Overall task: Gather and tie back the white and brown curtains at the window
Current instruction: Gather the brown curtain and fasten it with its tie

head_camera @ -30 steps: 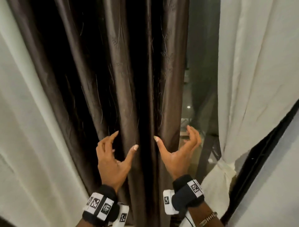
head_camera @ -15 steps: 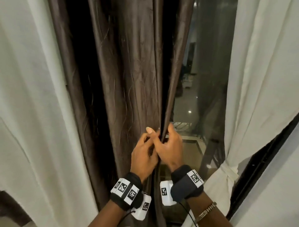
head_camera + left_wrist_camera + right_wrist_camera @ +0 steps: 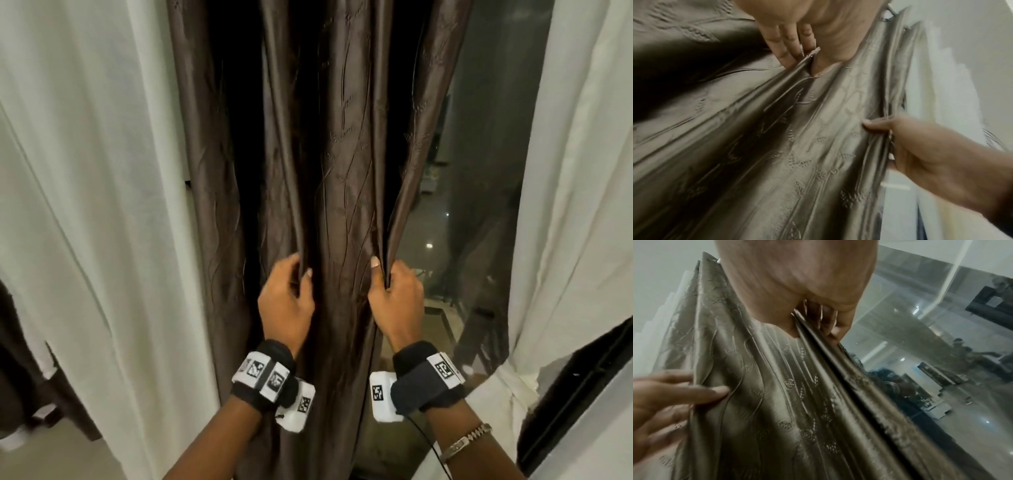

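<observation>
At the middle of the window hangs the glossy brown curtain with its embossed leaf pattern (image 3: 346,178), falling in deep vertical pleats between the two white panels, and you have hold of it with both hands at about the same height. Your left hand (image 3: 286,301) has gathered one pleat left of centre: the thumb lies on the front of the cloth and the fingers (image 3: 786,47) are tucked behind the fold, so the fabric is pinched between them. Your right hand (image 3: 397,298) grips the curtain's right-hand edge, thumb in front, fingers (image 3: 828,321) curled round the bunched folds from behind. A flat stretch of brown cloth spans the gap between your two hands, which are near each other but not touching. To your left the long white fabric curtain (image 3: 96,192) hangs loose and straight. To your right the other white curtain (image 3: 579,178) is drawn in low down, cinched by a white tie-back band (image 3: 513,380). Between the brown curtain's edge and that right panel you can see the dark window glass (image 3: 479,192), with small points of light showing in it. Each wrist carries a black band with white square-patterned tags.
</observation>
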